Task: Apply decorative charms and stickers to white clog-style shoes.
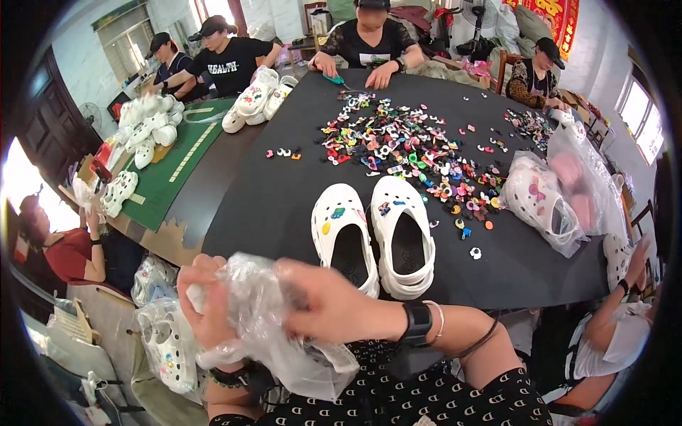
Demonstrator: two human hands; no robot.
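My left hand (201,302) is closed on one side of a crumpled clear plastic bag (256,298), held above my lap. From the other side my right hand (323,302), smeared by motion, grips the same bag. Something white shows through the plastic near my lap, but I cannot make out what it is. Just beyond my right hand, a pair of white clogs stands on the black table (263,192): a left clog (341,213) and a right clog (398,206), both with small colourful charms on their uppers.
Loose shoe charms (398,142) are heaped across the table. Bagged clogs (536,195) lie at right, more bagged clogs (167,348) beside me at lower left. White clogs (145,124) pile near a green mat (177,170). Several co-workers sit around; one across holds a teal-handled tool (334,79).
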